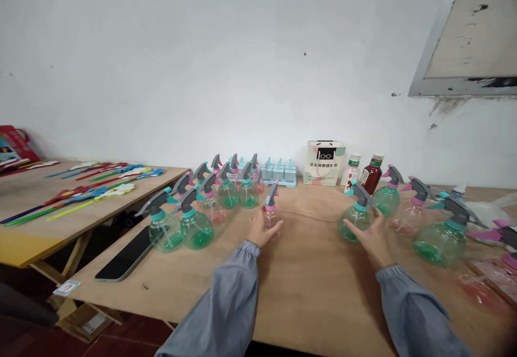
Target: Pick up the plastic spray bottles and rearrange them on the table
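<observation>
My left hand [260, 229] is around the body of a pink spray bottle [273, 218] with a grey and pink nozzle, which stands upright in the middle of the table. The thumb lies across its front, and the other fingers are partly hidden. To the right, my right hand [375, 238] grips a green spray bottle [350, 221] with a turquoise collar. Its thumb is in front and its fingers reach behind the bottle. On the left are several more spray bottles, among them a green one [197, 233] at the front. Others, such as this green bottle [436, 244], stand at the right.
A phone [125, 257] lies near the left table edge. Along the wall stand light-blue ice-pop moulds [278, 173], a paper bag [323, 166], a white bottle [352, 174] and a dark red bottle [372, 176]. Colourful long-handled items [97, 198] lie on a separate left table.
</observation>
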A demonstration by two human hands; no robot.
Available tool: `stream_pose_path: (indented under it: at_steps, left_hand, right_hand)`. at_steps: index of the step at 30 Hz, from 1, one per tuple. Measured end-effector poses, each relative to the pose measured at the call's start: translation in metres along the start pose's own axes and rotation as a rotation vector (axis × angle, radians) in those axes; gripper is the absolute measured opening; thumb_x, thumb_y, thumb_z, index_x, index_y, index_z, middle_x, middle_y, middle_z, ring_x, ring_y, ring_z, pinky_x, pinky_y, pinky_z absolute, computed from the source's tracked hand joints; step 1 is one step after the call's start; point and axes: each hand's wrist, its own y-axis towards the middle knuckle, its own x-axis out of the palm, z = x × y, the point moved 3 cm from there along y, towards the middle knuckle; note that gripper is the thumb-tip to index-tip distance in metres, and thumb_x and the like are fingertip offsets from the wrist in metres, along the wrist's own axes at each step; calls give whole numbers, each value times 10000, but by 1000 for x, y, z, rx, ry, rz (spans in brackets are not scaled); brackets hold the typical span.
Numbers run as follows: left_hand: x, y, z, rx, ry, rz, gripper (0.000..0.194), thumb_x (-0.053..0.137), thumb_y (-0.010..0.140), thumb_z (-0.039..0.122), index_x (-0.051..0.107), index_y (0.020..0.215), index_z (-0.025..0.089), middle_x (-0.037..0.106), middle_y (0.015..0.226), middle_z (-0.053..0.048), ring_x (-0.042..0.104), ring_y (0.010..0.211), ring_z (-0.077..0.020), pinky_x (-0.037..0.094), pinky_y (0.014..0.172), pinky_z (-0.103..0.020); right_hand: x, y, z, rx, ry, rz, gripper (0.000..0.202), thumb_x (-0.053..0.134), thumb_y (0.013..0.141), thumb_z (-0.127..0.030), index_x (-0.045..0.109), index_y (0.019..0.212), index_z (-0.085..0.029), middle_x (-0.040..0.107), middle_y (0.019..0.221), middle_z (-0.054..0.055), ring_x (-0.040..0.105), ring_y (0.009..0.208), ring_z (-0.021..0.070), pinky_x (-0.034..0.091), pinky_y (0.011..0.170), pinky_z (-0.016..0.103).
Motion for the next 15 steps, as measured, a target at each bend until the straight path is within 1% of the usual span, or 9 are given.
stream_pose_path:
  at_steps: [2, 4, 5, 7, 10, 13, 15]
  left_hand:
    - [0, 0, -1, -1, -2, -6, 605, 762, 708, 399, 478, 1201, 193, 646, 1169, -117, 622, 1122, -306, 458, 977, -501]
    - [0, 1, -1, 0, -4, -5, 605, 763, 705, 401, 481, 1196, 188, 647, 1165, -120, 621, 1124, -307, 460, 977, -502]
    - [-1, 1, 0, 3, -7, -5, 601, 764, 705, 400, 484, 1193, 189, 648, 1160, -118, 622, 1122, -305, 461, 976, -499]
    - [-1, 1, 0, 10, -13, -6, 584, 763, 707, 398, 490, 1182, 194, 652, 1145, -107, 629, 1111, -296, 468, 971, -489]
    - [-1, 0, 2, 11, -17, -12, 576, 762, 710, 398, 489, 1175, 196, 657, 1127, -102, 638, 1092, -290, 476, 956, -478]
    - [-1, 0, 3, 0, -12, -11, 587, 759, 711, 399, 480, 1184, 193, 652, 1134, -108, 636, 1089, -293, 476, 951, -480]
    - [-2, 0, 4, -4, -2, -11, 582, 759, 710, 400, 481, 1178, 195, 647, 1133, -106, 633, 1088, -293, 476, 948, -481]
  right_hand:
    - [0, -11, 14, 21, -79, -39, 1117, 710, 522, -787, 383, 1330, -88, 514, 1311, 276, 479, 1234, 431, 360, 1033, 594]
    - [3, -15, 27, 58, -68, -102, 1089, 691, 533, -798, 375, 1317, -110, 531, 1294, 260, 522, 1195, 408, 404, 1005, 561]
    - [5, -14, 33, 87, -55, -106, 1079, 688, 532, -801, 374, 1309, -122, 534, 1290, 251, 535, 1183, 397, 421, 994, 543]
    - [8, -5, 41, 158, -49, -83, 1084, 674, 512, -825, 382, 1287, -126, 537, 1275, 244, 548, 1164, 388, 442, 978, 521]
    - [13, 15, 44, 231, -126, -41, 1114, 610, 504, -880, 429, 1246, -68, 542, 1226, 277, 534, 1162, 413, 430, 987, 526]
    - [20, 33, 42, 238, -250, -1, 1117, 540, 560, -896, 471, 1242, -14, 519, 1223, 317, 467, 1220, 455, 370, 1024, 565]
    - [25, 42, 44, 271, -298, 18, 1099, 536, 593, -876, 476, 1275, -16, 495, 1256, 325, 449, 1233, 469, 355, 1022, 578]
